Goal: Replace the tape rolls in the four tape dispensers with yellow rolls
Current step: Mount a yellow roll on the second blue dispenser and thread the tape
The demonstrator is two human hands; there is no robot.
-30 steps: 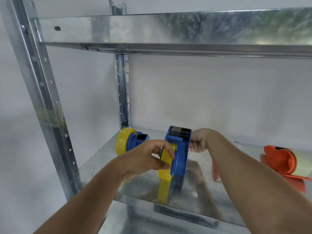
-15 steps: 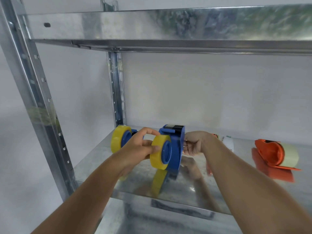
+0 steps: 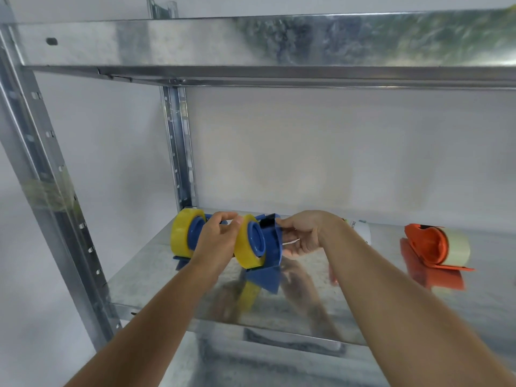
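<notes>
We work at a metal shelf (image 3: 307, 311) against a plain white wall (image 3: 307, 152).
Our left hand (image 3: 216, 241) pinches the yellow roll (image 3: 245, 244) on the blue dispenser (image 3: 272, 247), gripped by our right hand (image 3: 303, 236); writing on the white roll (image 3: 361, 231) is unreadable.

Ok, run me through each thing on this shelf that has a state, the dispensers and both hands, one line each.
Far blue dispenser: loaded with a yellow roll, resting on the shelf.
Near blue dispenser: loaded with a yellow roll, held by both hands.
Orange dispenser: pale, non-yellow roll in it.
Left hand: grips the near dispenser's yellow roll.
Right hand: grips the near dispenser's body.
</notes>
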